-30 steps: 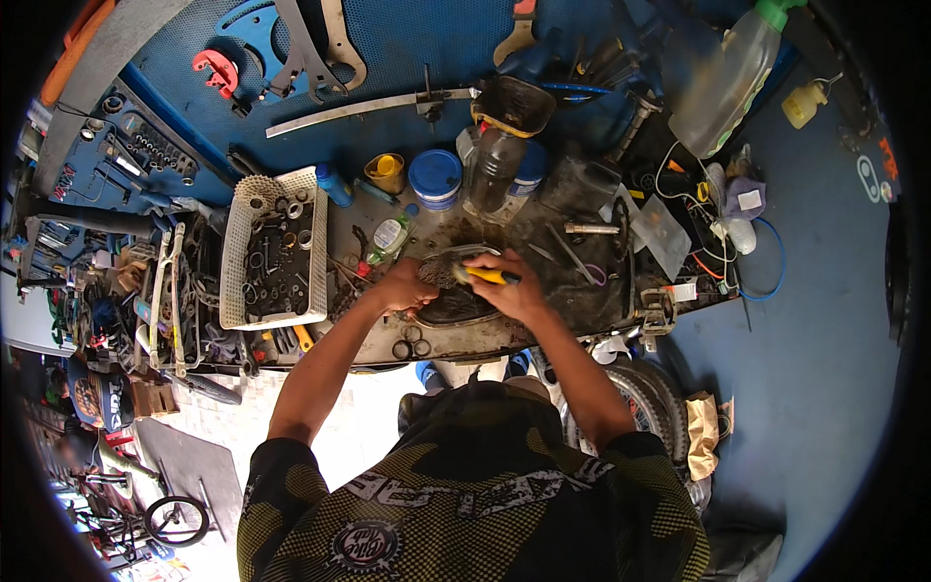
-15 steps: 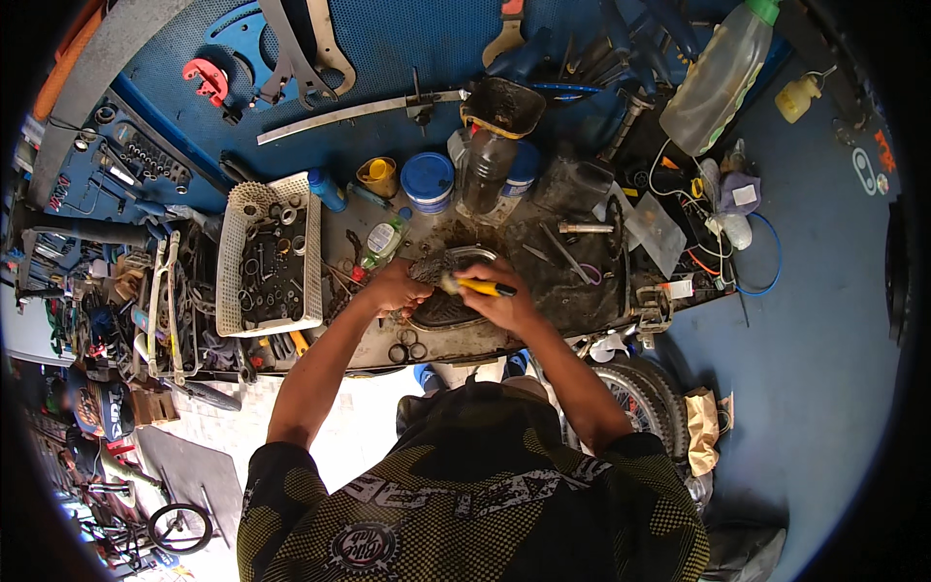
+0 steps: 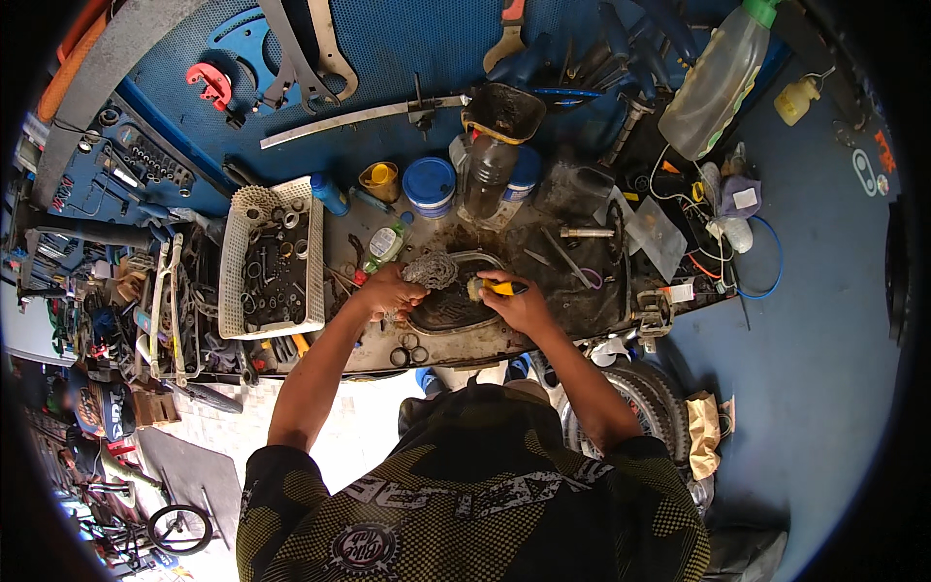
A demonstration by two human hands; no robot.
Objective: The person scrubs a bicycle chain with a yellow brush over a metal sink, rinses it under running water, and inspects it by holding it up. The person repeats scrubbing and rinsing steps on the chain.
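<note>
My left hand [image 3: 390,294] is closed around a bunched grey bicycle chain [image 3: 431,271]. Part of the chain sticks out above the fist and a little shows below it. My right hand [image 3: 522,306] grips a brush [image 3: 503,288] with a yellow and black handle. Its pale bristle end points left, a short way from the chain. Under both hands lies a dark oval tray [image 3: 464,330] with a light rim and a wet, dirty inside. A green-capped clear bottle [image 3: 386,242] lies just beyond my left hand.
A white basket [image 3: 315,281] of small metal parts stands to the left. Behind are a blue-lidded tub [image 3: 429,181], a yellow cup [image 3: 379,177] and a dark plastic bottle [image 3: 485,184]. Rings [image 3: 409,351] lie near the front edge. A vise-like metal block [image 3: 651,315] sits at right.
The brush has moved right, off the chain, with my right hand drawn back. The chain has turned so more of its top shows.
</note>
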